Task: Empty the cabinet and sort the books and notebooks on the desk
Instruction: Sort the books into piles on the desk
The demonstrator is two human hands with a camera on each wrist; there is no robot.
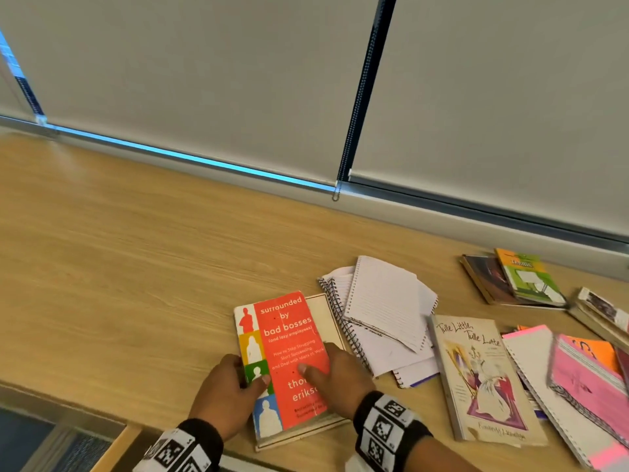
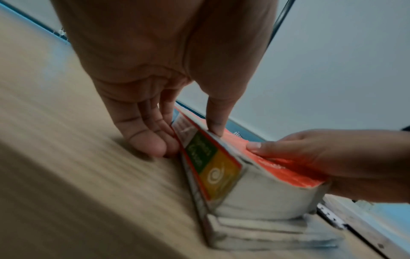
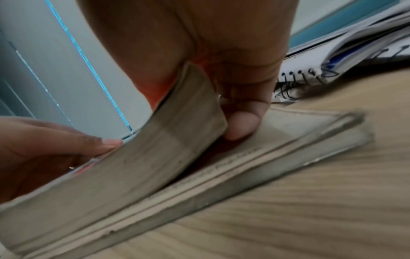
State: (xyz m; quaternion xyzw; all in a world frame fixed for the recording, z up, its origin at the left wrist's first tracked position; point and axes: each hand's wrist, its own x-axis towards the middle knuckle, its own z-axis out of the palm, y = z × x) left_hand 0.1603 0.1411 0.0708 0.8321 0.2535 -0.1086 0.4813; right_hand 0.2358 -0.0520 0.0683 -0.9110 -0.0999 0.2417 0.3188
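Note:
A red paperback, "surrounded by bad bosses" point(image 1: 289, 352), lies near the desk's front edge on top of cream-coloured books point(image 1: 327, 318). My left hand point(image 1: 247, 373) grips its spine side, thumb on the cover and fingers point(image 2: 155, 140) down against the desk beside the spine. My right hand point(image 1: 318, 361) holds the opposite long edge, thumb on the cover and fingers point(image 3: 241, 126) curled under the page block point(image 3: 159, 157). That edge is raised off the cream books point(image 3: 292, 138) below. The red paperback point(image 2: 221, 166) sits tilted between both hands.
To the right lie spiral notebooks with loose lined sheets point(image 1: 384, 311), a "Tulle Little, Tulle Late" book point(image 1: 480, 376), pink notebooks point(image 1: 585, 379), a green tennis book point(image 1: 527, 277) on a dark book, and a stack at the right edge point(image 1: 602, 311). Bare wooden desk point(image 1: 119, 250) spreads left. Roller blinds stand behind.

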